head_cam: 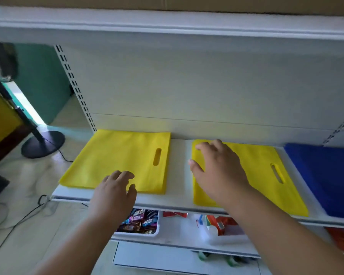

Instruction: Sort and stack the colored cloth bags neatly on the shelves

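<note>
Two flat yellow non-woven cloth bags lie apart on the white metal shelf (179,153), a blue cloth bag (326,175) further right. The left hand (115,191) hovers with relaxed fingers, holding nothing, over the left yellow bag (117,157); the right hand (216,167) rests spread on the right yellow bag (266,175). The bags look light, limp and slidable; a pinch at an edge or the handle slot seems best.

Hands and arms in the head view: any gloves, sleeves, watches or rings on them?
Neither. The left hand and right hand are bare, no gloves. Both forearms are uncovered as far as the frame shows; no sleeve, watch, bracelet or ring is visible.
</note>
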Demonstrator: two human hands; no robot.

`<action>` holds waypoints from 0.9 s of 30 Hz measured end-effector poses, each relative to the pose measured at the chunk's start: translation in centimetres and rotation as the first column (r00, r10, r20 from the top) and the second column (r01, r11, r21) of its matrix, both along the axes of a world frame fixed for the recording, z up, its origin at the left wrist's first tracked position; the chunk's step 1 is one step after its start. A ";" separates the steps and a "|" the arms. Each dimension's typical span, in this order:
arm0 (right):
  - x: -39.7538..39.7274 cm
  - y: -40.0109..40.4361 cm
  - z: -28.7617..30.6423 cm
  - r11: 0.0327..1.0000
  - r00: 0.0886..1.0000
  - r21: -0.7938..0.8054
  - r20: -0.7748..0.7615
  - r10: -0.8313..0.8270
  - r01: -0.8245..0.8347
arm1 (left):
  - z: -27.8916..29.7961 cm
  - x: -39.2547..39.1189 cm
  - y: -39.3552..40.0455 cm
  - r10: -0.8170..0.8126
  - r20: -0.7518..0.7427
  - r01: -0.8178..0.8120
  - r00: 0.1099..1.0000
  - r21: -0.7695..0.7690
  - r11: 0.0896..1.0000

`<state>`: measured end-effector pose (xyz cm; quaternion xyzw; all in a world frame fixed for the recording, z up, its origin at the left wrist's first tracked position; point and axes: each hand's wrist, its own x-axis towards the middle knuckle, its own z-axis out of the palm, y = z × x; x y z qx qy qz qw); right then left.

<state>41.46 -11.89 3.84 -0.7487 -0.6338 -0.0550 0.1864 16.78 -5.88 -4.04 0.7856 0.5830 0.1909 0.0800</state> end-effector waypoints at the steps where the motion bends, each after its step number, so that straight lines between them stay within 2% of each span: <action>1: -1.7 0.8 0.0 1.000 1.000 0.007 -0.006 -0.009 0.009 | -0.1 -1.7 1.0 0.002 0.006 -0.002 1.000 0.003 1.000; 6: -9.5 4.3 -0.8 0.998 0.998 -0.039 -0.019 -0.059 0.059 | 0.0 -9.6 6.4 -0.017 -0.061 0.016 0.998 -0.017 1.000; 11: -13.6 6.0 -2.4 0.980 0.987 -0.122 0.025 -0.156 0.158 | -0.1 -14.5 9.9 -0.012 -0.152 0.001 0.988 -0.075 0.997; 16: -15.0 6.2 -5.1 0.855 0.953 -0.420 0.143 -0.268 0.304 | -0.3 -16.2 11.7 -0.030 -0.204 -0.003 0.978 -0.159 0.987; 22: -17.0 6.1 -7.4 0.771 0.933 -0.529 0.255 -0.255 0.355 | 0.4 -17.4 12.2 -0.060 -0.157 0.035 0.986 -0.158 0.987; 25: -18.2 5.7 -7.3 0.817 0.931 -0.448 0.209 -0.300 0.363 | 1.1 -18.2 12.5 -0.045 -0.063 0.037 0.997 -0.130 0.991; 27: -18.4 5.7 -7.0 0.808 0.916 -0.436 0.130 -0.381 0.398 | 1.2 -18.5 12.7 -0.043 -0.008 0.042 0.999 -0.151 0.988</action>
